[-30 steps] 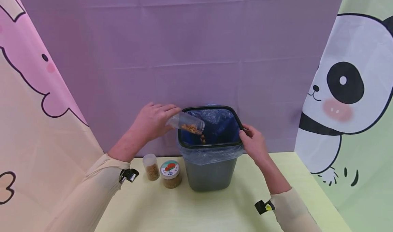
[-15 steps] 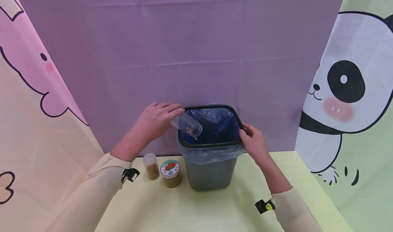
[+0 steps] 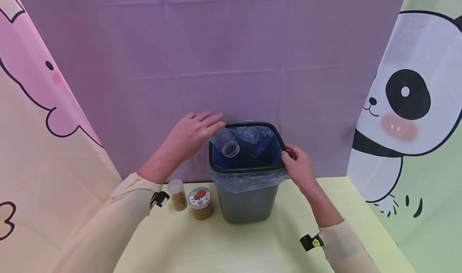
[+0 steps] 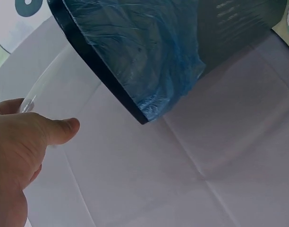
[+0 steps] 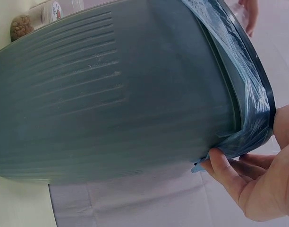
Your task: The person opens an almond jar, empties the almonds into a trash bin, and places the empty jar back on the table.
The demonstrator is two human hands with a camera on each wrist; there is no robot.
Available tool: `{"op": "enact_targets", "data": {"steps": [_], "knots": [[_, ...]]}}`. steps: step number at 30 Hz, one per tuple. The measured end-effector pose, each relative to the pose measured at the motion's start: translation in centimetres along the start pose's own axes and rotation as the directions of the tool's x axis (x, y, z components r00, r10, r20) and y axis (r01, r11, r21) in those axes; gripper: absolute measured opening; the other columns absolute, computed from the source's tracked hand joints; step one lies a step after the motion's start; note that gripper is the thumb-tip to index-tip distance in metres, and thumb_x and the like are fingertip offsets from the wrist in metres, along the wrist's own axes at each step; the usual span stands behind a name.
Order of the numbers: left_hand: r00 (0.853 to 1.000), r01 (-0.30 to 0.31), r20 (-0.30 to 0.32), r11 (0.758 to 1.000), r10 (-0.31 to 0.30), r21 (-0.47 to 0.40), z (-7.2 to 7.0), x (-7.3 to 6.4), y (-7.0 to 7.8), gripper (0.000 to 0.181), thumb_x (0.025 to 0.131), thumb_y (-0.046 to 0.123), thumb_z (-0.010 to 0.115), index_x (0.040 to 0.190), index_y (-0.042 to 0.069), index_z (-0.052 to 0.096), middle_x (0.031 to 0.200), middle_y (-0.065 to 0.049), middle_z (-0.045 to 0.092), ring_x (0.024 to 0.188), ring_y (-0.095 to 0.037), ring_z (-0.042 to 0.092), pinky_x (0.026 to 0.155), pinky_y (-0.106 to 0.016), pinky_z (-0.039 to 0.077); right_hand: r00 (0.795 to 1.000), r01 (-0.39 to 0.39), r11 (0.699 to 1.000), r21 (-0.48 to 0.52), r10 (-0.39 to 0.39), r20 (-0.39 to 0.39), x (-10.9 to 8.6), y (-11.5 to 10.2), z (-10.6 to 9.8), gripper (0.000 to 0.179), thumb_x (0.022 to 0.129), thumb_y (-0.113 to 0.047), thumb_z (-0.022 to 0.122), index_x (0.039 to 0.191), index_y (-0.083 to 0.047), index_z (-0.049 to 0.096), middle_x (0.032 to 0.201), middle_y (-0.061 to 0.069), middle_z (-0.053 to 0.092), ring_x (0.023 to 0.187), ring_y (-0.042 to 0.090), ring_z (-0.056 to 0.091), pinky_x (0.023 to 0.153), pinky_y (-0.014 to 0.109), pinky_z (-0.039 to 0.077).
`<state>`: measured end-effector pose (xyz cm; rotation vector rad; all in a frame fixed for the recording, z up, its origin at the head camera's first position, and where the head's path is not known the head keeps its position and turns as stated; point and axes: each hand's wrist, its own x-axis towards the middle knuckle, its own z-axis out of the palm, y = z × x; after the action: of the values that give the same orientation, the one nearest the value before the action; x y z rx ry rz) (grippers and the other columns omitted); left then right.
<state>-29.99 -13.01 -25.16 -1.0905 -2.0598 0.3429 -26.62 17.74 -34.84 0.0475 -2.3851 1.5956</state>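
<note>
My left hand (image 3: 193, 134) grips a clear plastic jar (image 3: 224, 142), tipped mouth-down over the left side of the bin's opening. No bits show inside that jar. The grey trash bin (image 3: 247, 206) stands upright, with a black rim and a blue bag (image 3: 260, 144) lining it and folded over the outside. At the bin's right rim, my right hand (image 3: 299, 166) holds the edge, thumb on top. In the right wrist view its fingers (image 5: 222, 165) curl under the rim against the bag.
Left of the bin on the pale table (image 3: 231, 249) stand a small clear jar (image 3: 178, 195) of brown bits and a wider jar (image 3: 200, 203) with a tomato-pictured lid. A purple cloth (image 3: 223, 56) hangs close behind the bin.
Brown bits slid out of the tilted jar into the bin, and the jar now looks empty. My left hand rose and moved right, tipping it steeper. The right hand stayed at the rim.
</note>
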Motion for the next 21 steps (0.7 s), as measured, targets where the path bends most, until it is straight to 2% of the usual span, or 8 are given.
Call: {"op": "enact_targets", "data": {"steps": [5,11,17,21], "knots": [[0.997,-0.08,-0.018,0.995,0.081,0.053,-0.2,1.5,-0.3,0.05,0.076,0.003,0.066,0.122,0.012,0.05,0.129,-0.009,0.045,0.11,-0.028,0.046,0.075,-0.039,0.043,1.0,-0.012,1.0,-0.012,0.011,-0.022,0.0,-0.1,0.1,0.038,0.088,-0.033,0.049,0.121,-0.014,0.052,0.114,0.009,0.055,0.102,0.024,0.052,0.086,0.04,0.041],[0.988,-0.146,-0.033,0.98,0.152,0.135,-1.1,3.3,-1.1,0.051,0.073,0.004,0.07,0.118,0.012,0.047,0.126,-0.01,0.046,0.108,-0.028,0.046,0.074,-0.039,0.043,1.0,-0.013,1.0,-0.027,0.012,-0.022,0.1,0.0,0.2,0.039,0.088,-0.033,0.05,0.122,-0.015,0.052,0.115,0.008,0.055,0.102,0.022,0.052,0.085,0.038,0.042],[0.963,-0.255,-0.048,0.951,0.267,0.174,-1.2,4.9,-0.8,0.049,0.075,0.005,0.068,0.117,0.011,0.044,0.128,-0.012,0.044,0.109,-0.029,0.046,0.075,-0.037,0.044,1.0,-0.001,1.0,-0.006,0.001,-0.025,0.1,0.2,0.0,0.038,0.088,-0.032,0.049,0.122,-0.013,0.051,0.116,0.009,0.054,0.103,0.023,0.052,0.086,0.039,0.041],[0.958,-0.25,-0.094,0.952,0.269,0.179,-1.1,5.3,-0.5,0.046,0.075,0.004,0.067,0.115,0.011,0.046,0.127,-0.011,0.046,0.108,-0.028,0.047,0.075,-0.037,0.044,1.0,-0.007,1.0,-0.007,0.007,-0.013,0.2,0.2,-0.1,0.04,0.088,-0.034,0.049,0.123,-0.014,0.051,0.118,0.007,0.053,0.105,0.023,0.051,0.086,0.038,0.041]]}}
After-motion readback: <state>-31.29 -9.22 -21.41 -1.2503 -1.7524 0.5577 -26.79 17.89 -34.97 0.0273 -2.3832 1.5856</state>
